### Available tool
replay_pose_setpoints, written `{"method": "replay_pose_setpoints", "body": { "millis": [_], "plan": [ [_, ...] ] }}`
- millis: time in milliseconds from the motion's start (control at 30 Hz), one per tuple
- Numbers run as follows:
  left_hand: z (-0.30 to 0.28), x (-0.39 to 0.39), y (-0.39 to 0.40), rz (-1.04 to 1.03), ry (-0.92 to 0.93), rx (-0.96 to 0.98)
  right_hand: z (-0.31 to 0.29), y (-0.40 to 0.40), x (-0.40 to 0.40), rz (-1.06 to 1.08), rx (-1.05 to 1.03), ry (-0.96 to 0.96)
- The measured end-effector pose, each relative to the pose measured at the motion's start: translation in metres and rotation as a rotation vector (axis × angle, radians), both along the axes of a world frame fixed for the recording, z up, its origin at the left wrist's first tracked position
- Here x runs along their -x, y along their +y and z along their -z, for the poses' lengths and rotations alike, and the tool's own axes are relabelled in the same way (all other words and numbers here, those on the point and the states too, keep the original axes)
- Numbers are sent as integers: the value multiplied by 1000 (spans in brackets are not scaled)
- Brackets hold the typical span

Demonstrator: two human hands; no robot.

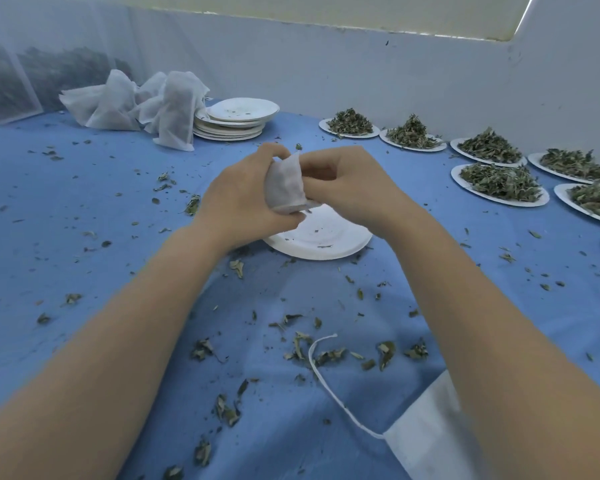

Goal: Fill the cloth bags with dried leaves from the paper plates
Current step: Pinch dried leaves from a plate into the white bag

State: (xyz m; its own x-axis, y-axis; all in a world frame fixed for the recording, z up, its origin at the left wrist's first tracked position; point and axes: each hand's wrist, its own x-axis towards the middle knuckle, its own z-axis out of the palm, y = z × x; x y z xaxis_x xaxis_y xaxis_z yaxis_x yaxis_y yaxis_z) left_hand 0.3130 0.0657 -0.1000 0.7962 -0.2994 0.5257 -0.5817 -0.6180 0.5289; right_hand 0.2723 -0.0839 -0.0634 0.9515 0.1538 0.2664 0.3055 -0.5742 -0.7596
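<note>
Head view: the left hand (238, 199) is curled around a small cloth bag (286, 187), gripping its body and bottom. The right hand (347, 188) pinches the bag's top edge. The bag is between both hands, above an almost empty paper plate (326, 240).

A small white cloth bag (284, 187) sits bunched above a nearly bare paper plate (321, 237); leaf-heaped plates (499, 183) line the right; filled bags (174, 109) stand far left.
</note>
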Motion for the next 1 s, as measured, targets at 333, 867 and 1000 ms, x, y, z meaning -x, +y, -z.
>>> {"method": "replay_pose_setpoints", "body": {
  "millis": [333,867,1000],
  "plan": [
    [13,-11,27,-63,132,-16,14,-24,-7,299,557,453],
    [7,4,16,-208,170,-39,51,-17,10,365,455,358],
    [-1,10,18,-233,212,53,46,-9,11,430,365,413]
  ]
}}
